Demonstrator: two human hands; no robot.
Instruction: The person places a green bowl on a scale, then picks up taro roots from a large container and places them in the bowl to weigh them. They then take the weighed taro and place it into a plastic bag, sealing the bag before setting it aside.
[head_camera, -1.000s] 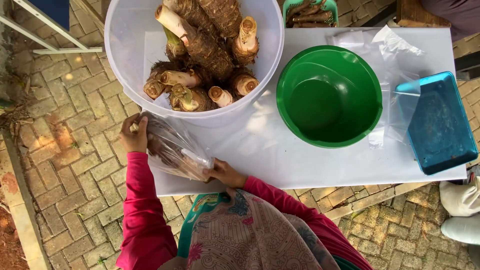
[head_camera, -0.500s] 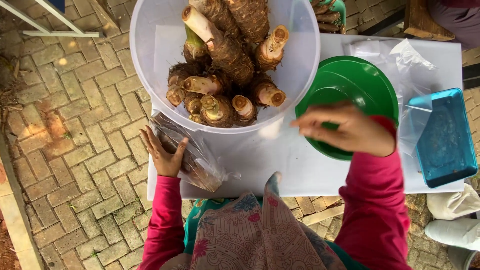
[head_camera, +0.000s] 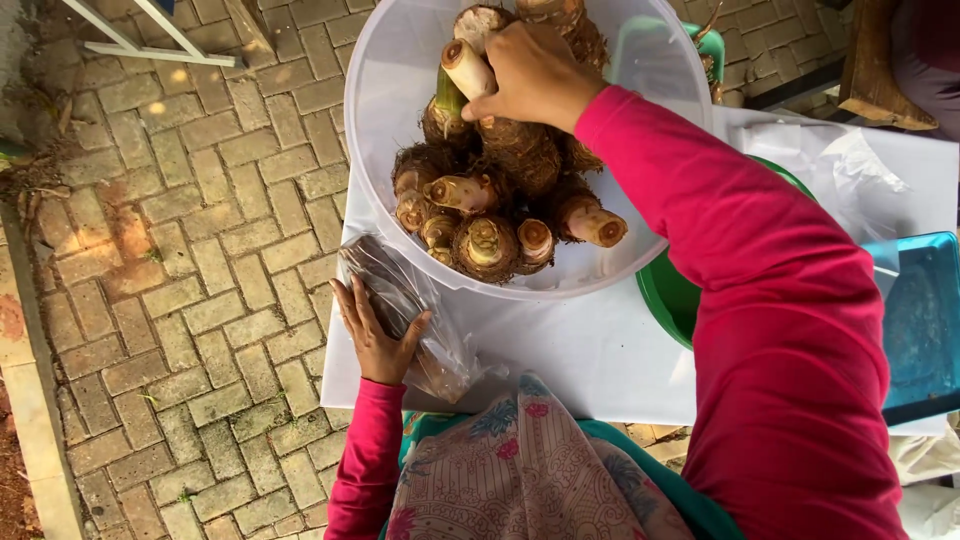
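The right hand is reaching into the large white plastic tub at the far side of the white desk, and its fingers are closing around the upper end of a big hairy brown taro root lying on top of the heap; the grip looks wrapped but not yet lifting. The left hand is lying open and flat, palm down, on a clear plastic bag that is sitting at the near left corner of the desk, just beside the tub's rim and already showing something dark inside. Smaller trimmed taro corms, their cut ends pale, are crowding the near wall of the tub. A green bowl is peeking out under the red sleeve, and a blue tray is sitting at the right edge. Judging from this, the step in hand is picking one root out of the pile while the bag is being held steady. The next move seems to call for a firm grip, since the root is long, heavy-looking and wedged among others, and for the bag's mouth being opened.
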